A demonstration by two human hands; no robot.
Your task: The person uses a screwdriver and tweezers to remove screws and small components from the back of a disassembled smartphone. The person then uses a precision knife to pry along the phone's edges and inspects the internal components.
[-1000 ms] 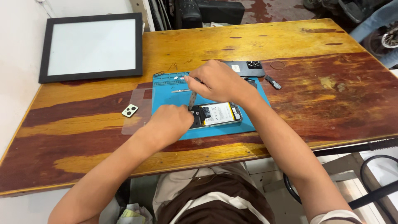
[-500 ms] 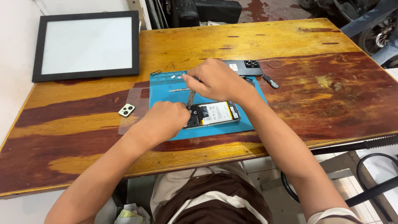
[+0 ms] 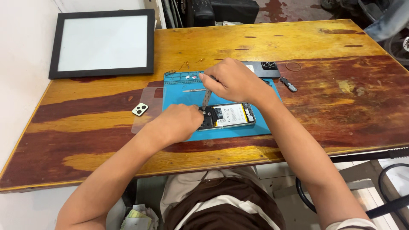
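Note:
An opened phone [image 3: 230, 116] with its battery showing lies on a blue work mat [image 3: 179, 89] on the wooden table [image 3: 298, 42]. My left hand [image 3: 179, 121] grips the phone's left end and holds it down. My right hand [image 3: 232, 81] hovers just above, pinching a thin metal tool [image 3: 206, 99] whose tip points down onto the phone's upper left part. The phone's left end is hidden under my left hand.
A dark phone back cover [image 3: 266, 68] lies at the mat's far right corner, a small black part [image 3: 289, 84] beside it. A pale camera-lens piece [image 3: 139, 109] and a clear sheet [image 3: 147, 113] sit left of the mat. A black-framed white panel [image 3: 102, 42] rests at the far left.
Both hands stay on the phone and the tool. Only the view has shifted slightly; the tool tip remains at the same spot.

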